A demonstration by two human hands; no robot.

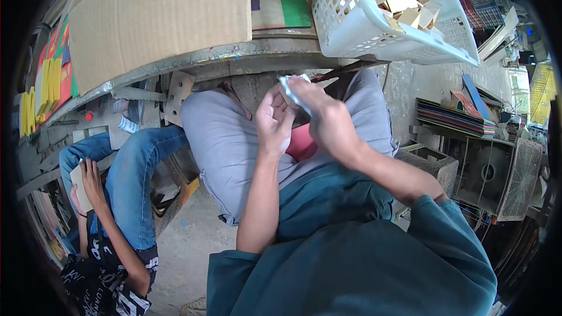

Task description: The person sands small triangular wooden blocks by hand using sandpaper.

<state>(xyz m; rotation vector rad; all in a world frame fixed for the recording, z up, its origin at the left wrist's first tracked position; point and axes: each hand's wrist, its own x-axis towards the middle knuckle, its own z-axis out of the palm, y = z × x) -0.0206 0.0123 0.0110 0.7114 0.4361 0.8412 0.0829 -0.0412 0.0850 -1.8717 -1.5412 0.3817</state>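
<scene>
My left hand (274, 122) is raised over my lap with its fingers curled up against my right hand. My right hand (328, 114) is closed and presses its fingers on a small bluish-white folded piece (286, 86) that shows at the fingertips and along the palm. The two hands meet around this piece, just in front of the bench edge. I cannot tell what lies in my left hand's fingers, as the right hand covers it.
A white plastic basket (345, 29) of wooden blocks (404, 3) stands on the bench at the right. Cardboard (164, 20) lies on the bench (287, 47). At left, another person's hands (91, 184) hold a flat pale piece (81, 187). Coloured boards (448, 118) are stacked at right.
</scene>
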